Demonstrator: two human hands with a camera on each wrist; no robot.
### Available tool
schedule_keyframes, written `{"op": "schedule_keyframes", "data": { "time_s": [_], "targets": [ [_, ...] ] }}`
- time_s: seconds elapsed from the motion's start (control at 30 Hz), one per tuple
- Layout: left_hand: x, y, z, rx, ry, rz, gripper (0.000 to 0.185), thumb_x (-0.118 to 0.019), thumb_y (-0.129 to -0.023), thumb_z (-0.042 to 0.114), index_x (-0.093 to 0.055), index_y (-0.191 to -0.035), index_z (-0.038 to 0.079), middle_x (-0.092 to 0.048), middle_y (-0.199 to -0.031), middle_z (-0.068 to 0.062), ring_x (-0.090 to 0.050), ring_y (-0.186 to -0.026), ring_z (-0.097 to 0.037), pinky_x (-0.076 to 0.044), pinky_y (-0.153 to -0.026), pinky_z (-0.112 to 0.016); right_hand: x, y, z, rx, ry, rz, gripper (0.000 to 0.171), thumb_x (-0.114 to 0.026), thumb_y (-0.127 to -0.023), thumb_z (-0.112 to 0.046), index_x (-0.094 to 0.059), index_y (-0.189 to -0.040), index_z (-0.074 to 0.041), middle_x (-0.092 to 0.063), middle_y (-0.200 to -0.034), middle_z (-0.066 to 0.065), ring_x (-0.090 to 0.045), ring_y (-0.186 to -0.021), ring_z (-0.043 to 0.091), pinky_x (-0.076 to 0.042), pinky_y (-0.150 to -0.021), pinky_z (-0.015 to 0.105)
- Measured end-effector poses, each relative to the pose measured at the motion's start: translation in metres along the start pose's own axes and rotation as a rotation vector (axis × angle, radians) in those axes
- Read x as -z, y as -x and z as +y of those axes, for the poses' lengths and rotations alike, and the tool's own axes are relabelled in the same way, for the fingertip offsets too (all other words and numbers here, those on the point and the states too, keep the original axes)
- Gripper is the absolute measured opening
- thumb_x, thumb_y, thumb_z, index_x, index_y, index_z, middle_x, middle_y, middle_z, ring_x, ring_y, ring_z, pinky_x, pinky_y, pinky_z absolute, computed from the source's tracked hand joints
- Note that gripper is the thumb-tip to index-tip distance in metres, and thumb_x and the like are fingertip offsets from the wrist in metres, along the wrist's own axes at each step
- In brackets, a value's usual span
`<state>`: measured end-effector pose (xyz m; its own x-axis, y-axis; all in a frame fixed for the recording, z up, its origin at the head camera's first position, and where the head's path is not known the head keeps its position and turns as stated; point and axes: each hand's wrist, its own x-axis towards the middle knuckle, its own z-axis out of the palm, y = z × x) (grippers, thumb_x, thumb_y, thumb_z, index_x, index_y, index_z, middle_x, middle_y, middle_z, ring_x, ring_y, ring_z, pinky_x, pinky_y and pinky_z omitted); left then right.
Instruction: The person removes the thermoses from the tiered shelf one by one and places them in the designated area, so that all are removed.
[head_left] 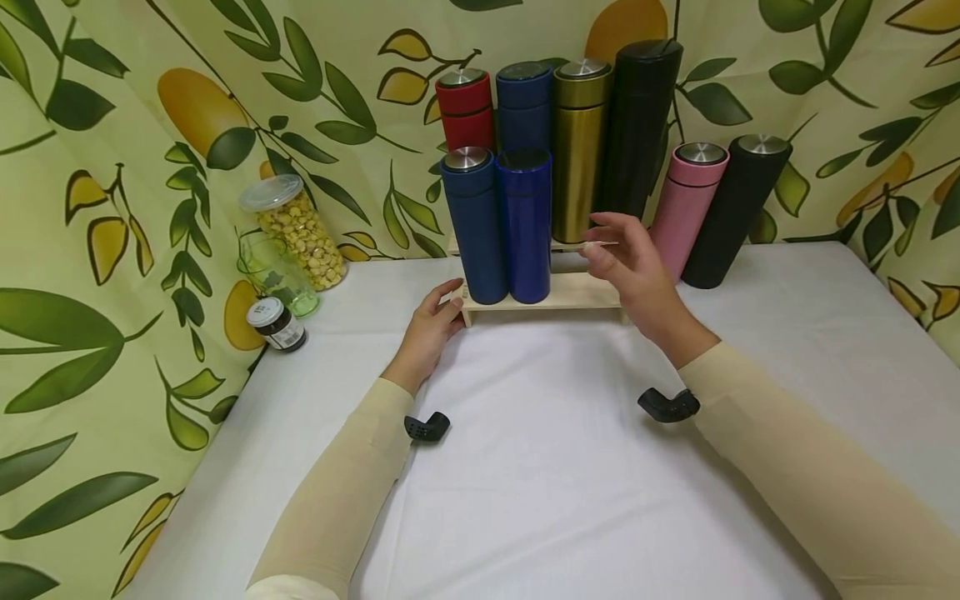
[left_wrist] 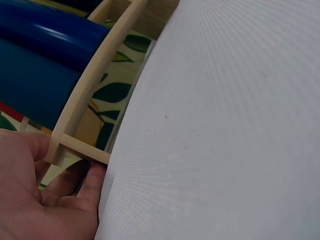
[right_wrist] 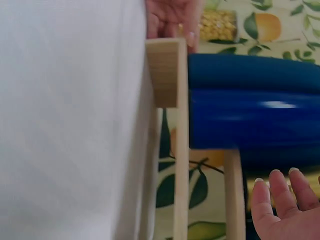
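A stepped wooden rack (head_left: 588, 292) stands on the white table with vacuum flasks on two levels. On its front step are a dark blue flask (head_left: 478, 233) with a steel lid and a glossy blue flask (head_left: 530, 233). My left hand (head_left: 429, 332) holds the rack's left end; in the left wrist view its thumb and fingers lie around the corner leg (left_wrist: 82, 149). Over the step's right part, my right hand (head_left: 645, 279) hovers with fingers apart and nothing in them, in front of the gold flask (head_left: 577, 167).
Behind, a red flask (head_left: 467, 108), another blue flask (head_left: 525, 108) and a tall black flask (head_left: 641, 125) fill the upper step. Right of the rack stand a pink flask (head_left: 690, 208) and a black flask (head_left: 738, 212). Several containers, including a snack jar (head_left: 303, 237), sit at left.
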<state>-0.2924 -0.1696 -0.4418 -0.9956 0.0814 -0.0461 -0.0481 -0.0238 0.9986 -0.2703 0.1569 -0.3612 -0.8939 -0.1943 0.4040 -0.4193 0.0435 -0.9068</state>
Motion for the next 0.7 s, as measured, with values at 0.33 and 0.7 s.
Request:
{"op": "schedule_keyframes", "data": {
  "time_s": [0.33,0.7],
  "targets": [
    [-0.001,-0.001,0.0,0.002,-0.008,-0.001,0.047,-0.054,-0.117,0.016,-0.05,-0.164,0.014,-0.052,-0.156,-0.022,-0.059,-0.136,-0.031,-0.051,-0.112,-0.041,-0.025,-0.017,0.008,-0.049,0.064,-0.023,0.069,-0.074,-0.106,-0.031,-0.039,-0.163,-0.01,-0.049,-0.153,0.013,-0.05,-0.141,0.032,-0.049,-0.114,0.051],
    [0.0,0.0,0.001,-0.003,-0.004,-0.002,0.047,-0.054,-0.117,0.016,-0.05,-0.164,0.014,-0.052,-0.156,-0.023,-0.06,-0.135,-0.032,-0.052,-0.111,-0.041,-0.049,-0.039,0.013,-0.115,0.083,0.05,0.084,-0.085,-0.098,-0.039,-0.038,-0.163,-0.017,-0.048,-0.158,0.008,-0.049,-0.143,0.028,-0.047,-0.115,0.056]
  ]
}}
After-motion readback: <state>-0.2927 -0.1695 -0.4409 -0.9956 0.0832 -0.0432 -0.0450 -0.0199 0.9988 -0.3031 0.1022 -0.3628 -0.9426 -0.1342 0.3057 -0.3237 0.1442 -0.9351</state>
